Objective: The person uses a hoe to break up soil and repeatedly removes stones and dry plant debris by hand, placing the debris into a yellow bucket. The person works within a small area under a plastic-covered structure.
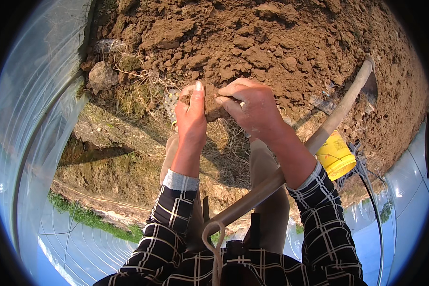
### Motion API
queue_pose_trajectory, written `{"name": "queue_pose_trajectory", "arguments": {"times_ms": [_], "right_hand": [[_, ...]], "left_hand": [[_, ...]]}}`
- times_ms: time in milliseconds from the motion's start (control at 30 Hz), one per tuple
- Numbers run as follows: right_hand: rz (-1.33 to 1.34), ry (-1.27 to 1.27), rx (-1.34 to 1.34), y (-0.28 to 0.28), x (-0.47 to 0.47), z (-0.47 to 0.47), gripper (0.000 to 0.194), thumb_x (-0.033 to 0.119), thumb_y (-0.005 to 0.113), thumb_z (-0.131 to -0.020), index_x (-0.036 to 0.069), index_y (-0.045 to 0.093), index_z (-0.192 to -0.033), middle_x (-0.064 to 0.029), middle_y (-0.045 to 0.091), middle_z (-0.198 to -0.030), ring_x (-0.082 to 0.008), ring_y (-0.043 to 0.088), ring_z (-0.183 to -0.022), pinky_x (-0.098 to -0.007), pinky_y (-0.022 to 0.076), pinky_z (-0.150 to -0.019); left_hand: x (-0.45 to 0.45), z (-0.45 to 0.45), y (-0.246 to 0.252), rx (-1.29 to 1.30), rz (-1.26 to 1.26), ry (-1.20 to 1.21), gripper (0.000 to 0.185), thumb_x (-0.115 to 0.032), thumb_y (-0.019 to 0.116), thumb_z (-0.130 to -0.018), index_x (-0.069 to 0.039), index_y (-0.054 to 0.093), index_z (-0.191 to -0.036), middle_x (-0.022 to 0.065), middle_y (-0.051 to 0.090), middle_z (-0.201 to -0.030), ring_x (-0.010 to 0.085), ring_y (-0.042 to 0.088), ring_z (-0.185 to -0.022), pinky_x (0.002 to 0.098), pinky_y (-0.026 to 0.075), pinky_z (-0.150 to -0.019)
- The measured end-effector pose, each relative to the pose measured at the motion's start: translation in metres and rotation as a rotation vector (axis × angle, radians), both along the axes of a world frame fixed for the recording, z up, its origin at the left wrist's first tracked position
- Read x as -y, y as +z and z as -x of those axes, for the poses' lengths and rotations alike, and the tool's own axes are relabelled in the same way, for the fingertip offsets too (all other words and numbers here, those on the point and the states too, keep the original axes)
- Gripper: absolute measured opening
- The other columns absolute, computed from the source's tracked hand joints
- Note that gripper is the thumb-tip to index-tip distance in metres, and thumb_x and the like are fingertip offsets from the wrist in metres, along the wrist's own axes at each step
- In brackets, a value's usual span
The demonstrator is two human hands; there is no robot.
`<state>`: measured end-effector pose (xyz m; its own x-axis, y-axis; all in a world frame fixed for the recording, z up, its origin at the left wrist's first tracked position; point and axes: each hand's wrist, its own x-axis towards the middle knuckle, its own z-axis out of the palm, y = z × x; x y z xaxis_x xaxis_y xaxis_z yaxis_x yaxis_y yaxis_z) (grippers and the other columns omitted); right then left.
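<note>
My left hand [194, 111] holds a brown clod of soil [213, 103], thumb up along its near side. My right hand [252, 103] is at the clod's right edge, thumb and forefinger pinched together on a tiny bit that is too small to name. A long-handled tool, its wooden handle [259, 193] slanting beneath my right forearm, leads up to a dark metal blade [371, 87] at the soil on the right. The handle's near end lies by my waist, where a pale cord loop [214, 236] hangs.
Broken soil [264, 46] spreads ahead. A yellow plastic bucket [334, 157] lies tilted at the right, beside dark bundled material. Clear plastic sheeting [39, 107] over a curved hoop stands at the left. Dry straw [228, 153] lies around my feet; a large clod [102, 77] sits left.
</note>
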<state>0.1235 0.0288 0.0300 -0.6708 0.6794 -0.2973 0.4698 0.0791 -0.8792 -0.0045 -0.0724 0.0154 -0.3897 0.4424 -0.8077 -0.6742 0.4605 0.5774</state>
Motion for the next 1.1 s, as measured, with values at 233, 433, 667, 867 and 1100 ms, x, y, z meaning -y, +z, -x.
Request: {"name": "queue_pose_trajectory", "arguments": {"times_ms": [233, 433, 667, 867, 1100], "right_hand": [[-0.124, 0.143, 0.128, -0.003, -0.001, 0.001, 0.013, 0.011, 0.074, -0.082, 0.003, 0.073, -0.093, -0.014, 0.07, -0.085, -0.0312, 0.067, -0.073, -0.0381, 0.0545, -0.065], [0.192, -0.105, 0.11, -0.003, -0.017, 0.002, 0.011, 0.009, 0.069, -0.084, 0.0, 0.07, -0.09, -0.0094, 0.072, -0.087, -0.017, 0.068, -0.07, -0.0317, 0.0533, -0.06], [1.067, -0.491, -0.388, -0.016, -0.059, -0.022, 0.017, 0.009, 0.058, -0.092, 0.001, 0.061, -0.106, -0.0154, 0.067, -0.097, -0.019, 0.066, -0.079, -0.03, 0.0552, -0.072], [1.125, -0.561, -0.435, -0.036, -0.073, -0.023, 0.022, 0.007, 0.047, -0.092, -0.001, 0.058, -0.109, -0.014, 0.06, -0.097, -0.0242, 0.061, -0.085, -0.0375, 0.0556, -0.076], [0.156, -0.01, 0.32, -0.124, -0.133, 0.021, 0.024, 0.022, 0.064, -0.092, 0.007, 0.073, -0.108, -0.0072, 0.075, -0.098, -0.0165, 0.068, -0.084, -0.0334, 0.0534, -0.073]], "left_hand": [[-0.009, -0.002, 0.008, -0.088, 0.116, -0.122, 0.029, -0.033, 0.065, -0.1, -0.005, 0.059, -0.103, -0.0001, 0.059, -0.09, 0.0053, 0.052, -0.076, 0.0237, 0.047, -0.066], [-0.007, 0.0, 0.005, 0.023, 0.057, -0.04, 0.029, -0.036, 0.061, -0.101, -0.007, 0.058, -0.108, 0.0023, 0.062, -0.098, 0.01, 0.058, -0.083, 0.0288, 0.051, -0.068], [-0.007, 0.009, -0.002, 0.111, -0.01, 0.096, 0.043, -0.044, 0.052, -0.103, -0.01, 0.053, -0.13, 0.0086, 0.061, -0.123, 0.0234, 0.063, -0.106, 0.0446, 0.055, -0.083], [-0.021, 0.012, 0.008, -0.193, 0.127, -0.08, 0.062, -0.034, 0.054, -0.102, -0.007, 0.033, -0.154, 0.0168, 0.046, -0.148, 0.0294, 0.044, -0.137, 0.0403, 0.034, -0.114], [-0.02, 0.009, 0.008, 0.114, 0.036, -0.14, 0.058, -0.014, 0.063, -0.096, -0.004, 0.038, -0.148, 0.0182, 0.047, -0.144, 0.0205, 0.051, -0.125, 0.0313, 0.045, -0.099]]}}
